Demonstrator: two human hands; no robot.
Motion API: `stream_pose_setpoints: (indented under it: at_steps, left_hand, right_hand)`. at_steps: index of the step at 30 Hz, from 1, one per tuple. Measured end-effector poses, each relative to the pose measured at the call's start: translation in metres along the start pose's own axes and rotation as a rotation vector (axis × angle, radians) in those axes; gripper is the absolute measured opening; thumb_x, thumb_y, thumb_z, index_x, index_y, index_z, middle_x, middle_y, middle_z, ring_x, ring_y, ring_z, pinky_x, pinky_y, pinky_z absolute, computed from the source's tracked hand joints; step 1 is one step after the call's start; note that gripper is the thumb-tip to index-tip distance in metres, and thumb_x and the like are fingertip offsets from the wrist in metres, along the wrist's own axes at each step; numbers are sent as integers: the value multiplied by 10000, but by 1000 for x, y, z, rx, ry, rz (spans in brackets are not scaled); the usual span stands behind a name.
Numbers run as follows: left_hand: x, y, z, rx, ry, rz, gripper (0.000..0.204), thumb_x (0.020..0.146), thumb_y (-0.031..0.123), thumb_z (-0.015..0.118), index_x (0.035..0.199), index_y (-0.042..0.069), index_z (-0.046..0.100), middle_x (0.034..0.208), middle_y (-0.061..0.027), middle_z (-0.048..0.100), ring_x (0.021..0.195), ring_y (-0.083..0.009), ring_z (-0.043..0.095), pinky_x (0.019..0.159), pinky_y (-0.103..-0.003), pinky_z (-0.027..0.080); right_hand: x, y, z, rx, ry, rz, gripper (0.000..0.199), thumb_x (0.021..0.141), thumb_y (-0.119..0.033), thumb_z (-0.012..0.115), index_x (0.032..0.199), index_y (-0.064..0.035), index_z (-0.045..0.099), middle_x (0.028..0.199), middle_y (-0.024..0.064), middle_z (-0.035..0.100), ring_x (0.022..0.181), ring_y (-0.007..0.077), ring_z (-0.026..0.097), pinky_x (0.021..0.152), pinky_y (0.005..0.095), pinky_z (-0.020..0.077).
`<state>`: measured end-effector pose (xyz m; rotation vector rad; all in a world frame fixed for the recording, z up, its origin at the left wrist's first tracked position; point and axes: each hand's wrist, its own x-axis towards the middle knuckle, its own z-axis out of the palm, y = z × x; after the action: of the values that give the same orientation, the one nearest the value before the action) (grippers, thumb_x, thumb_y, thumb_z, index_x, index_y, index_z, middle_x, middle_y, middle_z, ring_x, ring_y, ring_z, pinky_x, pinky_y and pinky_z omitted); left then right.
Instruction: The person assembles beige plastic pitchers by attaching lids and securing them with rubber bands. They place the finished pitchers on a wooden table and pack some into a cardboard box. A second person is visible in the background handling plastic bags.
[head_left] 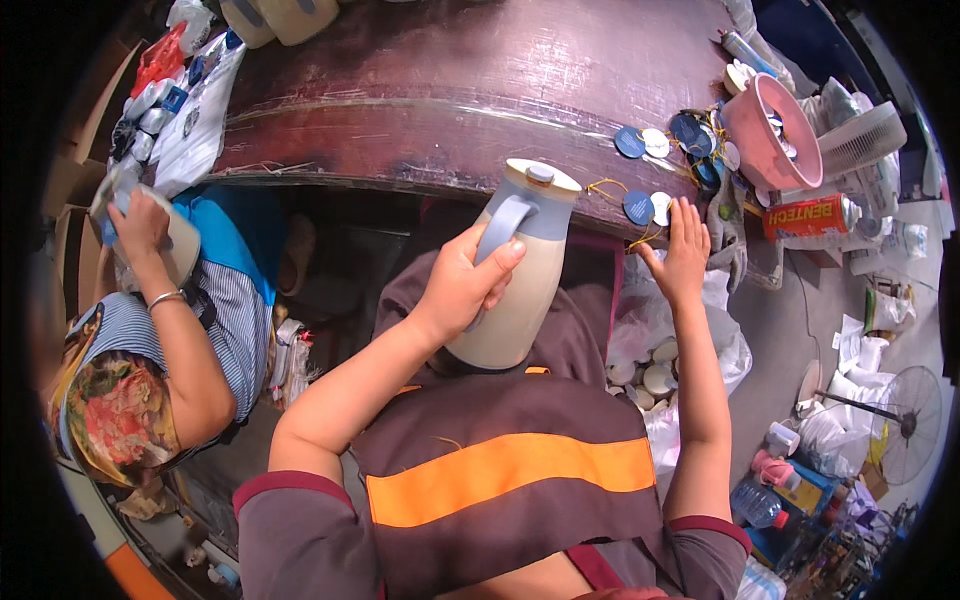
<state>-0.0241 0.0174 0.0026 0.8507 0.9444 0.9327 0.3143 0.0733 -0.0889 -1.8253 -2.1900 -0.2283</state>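
My left hand is closed round the grey-blue handle of a vacuum jug. The jug has a beige body, a grey-blue neck and a pale lid, and it tilts over my lap with its top toward the table edge. My right hand lies at the table's edge with fingers stretched out and thumb apart. Just beyond its fingertips are a round white tag and a round blue tag on a yellow string. Whether a finger touches the white tag, I cannot tell.
Several more tags lie by a pink basin on the dark red table. An orange can is to the right. Below hangs a plastic bag of round pieces. At left a co-worker holds a similar jug.
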Motion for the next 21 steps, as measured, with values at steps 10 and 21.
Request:
stream_pose_setpoints:
  at_steps: [10,21]
  left_hand:
    - [0,0,5,-20,7,14,242,926,288,597,868,86,477,616,30,412,509,-44,373,471,-202,333]
    - [-1,-2,-11,-187,91,-70,343,991,354,454,974,34,576,734,-26,594,600,-75,556,530,-216,460]
  right_hand:
    - [-4,-67,8,-36,166,-144,554,770,-310,693,1252,-81,547,1308,79,533,1278,261,433,1079,425,274]
    - [16,-103,-62,1451,63,476,178,899,-143,625,1023,-34,559,814,48,653,620,76,596,523,190,423]
